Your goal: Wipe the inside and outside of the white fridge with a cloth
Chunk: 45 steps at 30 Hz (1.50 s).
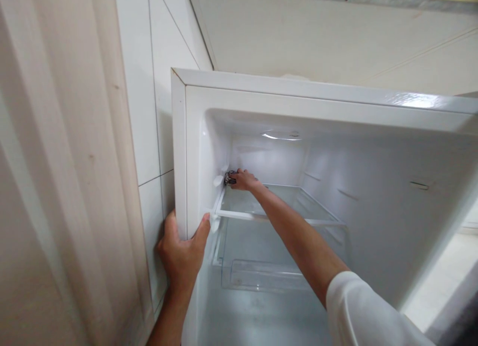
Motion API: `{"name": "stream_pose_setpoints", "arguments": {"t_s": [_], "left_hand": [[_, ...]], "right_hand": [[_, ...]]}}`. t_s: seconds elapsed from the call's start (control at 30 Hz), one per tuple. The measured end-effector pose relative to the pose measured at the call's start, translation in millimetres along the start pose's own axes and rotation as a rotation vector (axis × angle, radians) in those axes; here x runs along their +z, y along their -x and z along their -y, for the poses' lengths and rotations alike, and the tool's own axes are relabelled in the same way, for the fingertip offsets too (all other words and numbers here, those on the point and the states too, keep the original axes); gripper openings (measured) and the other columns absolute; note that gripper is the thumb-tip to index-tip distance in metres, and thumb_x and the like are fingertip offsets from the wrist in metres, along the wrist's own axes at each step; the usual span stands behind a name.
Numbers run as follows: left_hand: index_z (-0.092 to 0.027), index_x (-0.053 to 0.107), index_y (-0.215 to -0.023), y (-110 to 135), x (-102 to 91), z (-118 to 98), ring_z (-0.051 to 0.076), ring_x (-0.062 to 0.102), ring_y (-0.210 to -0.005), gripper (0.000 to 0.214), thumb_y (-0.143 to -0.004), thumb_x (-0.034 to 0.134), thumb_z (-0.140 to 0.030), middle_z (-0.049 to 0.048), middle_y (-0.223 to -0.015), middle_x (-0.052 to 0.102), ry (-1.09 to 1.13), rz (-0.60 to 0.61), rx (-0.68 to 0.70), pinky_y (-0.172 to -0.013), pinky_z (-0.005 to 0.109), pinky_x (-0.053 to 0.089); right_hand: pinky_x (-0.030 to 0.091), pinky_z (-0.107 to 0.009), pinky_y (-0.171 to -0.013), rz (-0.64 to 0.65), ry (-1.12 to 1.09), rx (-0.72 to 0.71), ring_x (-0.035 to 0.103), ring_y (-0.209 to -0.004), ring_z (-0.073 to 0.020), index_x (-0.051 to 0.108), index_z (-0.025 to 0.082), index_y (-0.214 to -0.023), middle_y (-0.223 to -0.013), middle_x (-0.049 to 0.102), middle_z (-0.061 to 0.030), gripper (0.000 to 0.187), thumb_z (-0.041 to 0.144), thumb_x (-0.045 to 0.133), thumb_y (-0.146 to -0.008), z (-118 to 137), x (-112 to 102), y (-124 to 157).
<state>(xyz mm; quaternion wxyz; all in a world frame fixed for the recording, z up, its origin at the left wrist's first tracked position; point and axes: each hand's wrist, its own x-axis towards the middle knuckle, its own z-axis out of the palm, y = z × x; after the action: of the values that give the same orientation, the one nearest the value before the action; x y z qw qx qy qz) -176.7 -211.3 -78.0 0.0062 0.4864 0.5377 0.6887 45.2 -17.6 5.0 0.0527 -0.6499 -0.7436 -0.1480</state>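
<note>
A white fridge stands open with an empty white interior. My left hand is wrapped round the fridge's left front edge, thumb on the inside, fingers on the outer wall. My right hand reaches deep inside to the back left corner, closed on a small dark object that presses against the left inner wall just above the clear glass shelf. What the dark object is cannot be made out. My right arm, in a white sleeve, stretches across the shelf.
A clear plastic drawer sits under the shelf. White wall tiles and a beige curtain lie to the left of the fridge. A pale ceiling is above. Floor shows at lower right.
</note>
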Motion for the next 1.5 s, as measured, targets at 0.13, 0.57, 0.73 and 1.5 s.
{"name": "stream_pose_setpoints", "arguments": {"t_s": [0.13, 0.57, 0.73, 1.5], "left_hand": [[-0.015, 0.069, -0.109, -0.2, 1.2, 1.5, 0.025, 0.068, -0.076, 0.054, -0.077, 0.069, -0.058, 0.0084, -0.088, 0.072, -0.014, -0.006, 0.038, -0.066, 0.032, 0.048], [-0.015, 0.067, -0.117, -0.8, 1.1, -0.9, 0.029, 0.069, -0.090, 0.057, -0.078, 0.070, -0.056, 0.0117, -0.099, 0.073, -0.021, 0.039, 0.010, -0.073, 0.034, 0.047], [-0.016, 0.067, -0.117, -0.9, 0.1, -2.2, 0.030, 0.068, -0.095, 0.057, -0.077, 0.070, -0.056, 0.0120, -0.102, 0.073, 0.007, 0.061, 0.004, -0.077, 0.036, 0.049], [-0.018, 0.069, -0.115, -1.5, -0.5, 0.9, 0.030, 0.067, -0.077, 0.058, -0.078, 0.067, -0.062, 0.0113, -0.089, 0.072, -0.039, 0.041, -0.014, -0.067, 0.035, 0.046]], "right_hand": [[0.051, -0.039, -0.099, 0.004, -0.034, -0.073, 0.056, -0.126, -0.0324, 0.052, 0.039, -0.148, -0.141, 0.055, -0.0091, 0.065, 0.052, 0.064, -0.086, -0.7, -7.0, 19.4], [0.046, -0.035, -0.104, -0.042, -0.084, -0.272, 0.058, -0.125, -0.0288, 0.049, 0.035, -0.152, -0.139, 0.055, -0.0091, 0.069, 0.047, 0.067, -0.087, 3.8, -39.0, 146.0], [0.048, -0.035, -0.098, -0.017, -0.001, -0.087, 0.059, -0.123, -0.0295, 0.046, 0.041, -0.152, -0.138, 0.057, -0.0080, 0.066, 0.053, 0.061, -0.089, -15.2, -45.8, 170.2], [0.041, -0.051, -0.111, -0.065, 0.354, 0.494, 0.054, -0.131, -0.0287, 0.065, 0.014, -0.126, -0.136, 0.062, -0.0137, 0.036, 0.037, 0.060, -0.099, -155.9, -6.2, 134.6]]}}
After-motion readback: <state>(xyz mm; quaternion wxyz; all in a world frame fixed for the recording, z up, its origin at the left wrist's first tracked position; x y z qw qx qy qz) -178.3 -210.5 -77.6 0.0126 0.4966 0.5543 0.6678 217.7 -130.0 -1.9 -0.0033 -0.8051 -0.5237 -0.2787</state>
